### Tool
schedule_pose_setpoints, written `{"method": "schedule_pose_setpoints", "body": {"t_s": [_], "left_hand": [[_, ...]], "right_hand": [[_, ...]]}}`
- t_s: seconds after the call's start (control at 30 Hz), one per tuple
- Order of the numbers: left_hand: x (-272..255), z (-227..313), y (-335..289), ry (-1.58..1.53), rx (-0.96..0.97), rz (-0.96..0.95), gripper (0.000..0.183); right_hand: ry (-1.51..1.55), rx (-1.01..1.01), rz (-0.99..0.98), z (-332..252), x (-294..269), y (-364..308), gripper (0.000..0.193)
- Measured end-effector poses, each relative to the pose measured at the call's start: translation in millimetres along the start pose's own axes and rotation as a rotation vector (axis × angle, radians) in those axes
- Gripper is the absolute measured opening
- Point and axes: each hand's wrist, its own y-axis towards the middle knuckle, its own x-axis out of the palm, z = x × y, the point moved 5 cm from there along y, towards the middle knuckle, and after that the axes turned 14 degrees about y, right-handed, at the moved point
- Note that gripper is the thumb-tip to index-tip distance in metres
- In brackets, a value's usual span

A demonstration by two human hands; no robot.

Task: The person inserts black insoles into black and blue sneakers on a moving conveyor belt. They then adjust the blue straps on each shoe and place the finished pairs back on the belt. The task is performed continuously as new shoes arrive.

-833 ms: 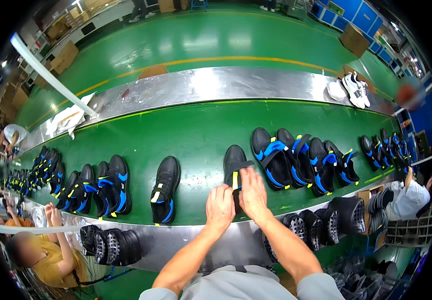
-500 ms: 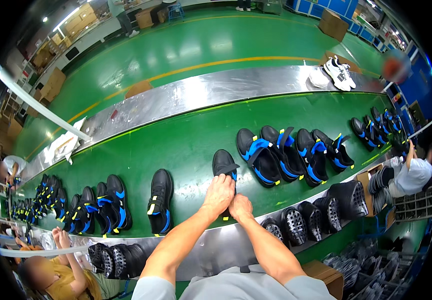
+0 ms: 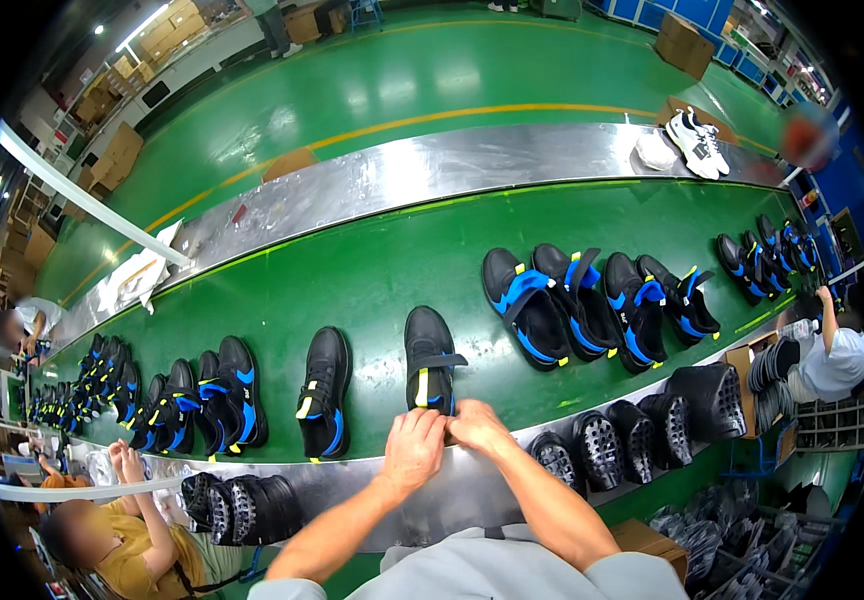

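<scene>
A black sneaker [image 3: 430,345] with blue sides and a yellow tab stands toe-away on the green belt in front of me. Its strap lies across the top, the loose end sticking out to the right. Both hands are at its heel: my left hand [image 3: 415,447] grips the back edge with bent fingers, and my right hand [image 3: 478,425] pinches at the heel's right side. The fingers cover the rear of the shoe and its opening. A similar sneaker [image 3: 325,385] stands to the left, its strap laid over.
The green belt [image 3: 372,275] carries more sneakers [image 3: 522,305] to the right and others [image 3: 237,385] to the left. Black shoe forms [image 3: 597,450] lie on the near metal ledge [image 3: 352,495]. White shoes [image 3: 694,145] sit on the far ledge. A seated co-worker [image 3: 142,540] is at lower left.
My hands have moved back toward me from the shoe's opening to its heel. The sneaker now sits slightly farther left, with more of its upper showing. The whole view has shifted a little.
</scene>
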Motion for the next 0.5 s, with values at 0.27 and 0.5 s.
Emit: {"method": "schedule_pose_setpoints", "body": {"t_s": [0.27, 0.5], "left_hand": [[51.8, 6.2, 9.0, 0.136, -0.398, -0.346, 0.017], [37.6, -34.7, -21.1, -0.212, -0.550, -0.213, 0.016]], "right_hand": [[0.049, -0.232, 0.351, -24.9, -59.5, 46.5, 0.026], [0.672, 0.202, -0.251, -30.6, -31.9, 63.0, 0.020]]}}
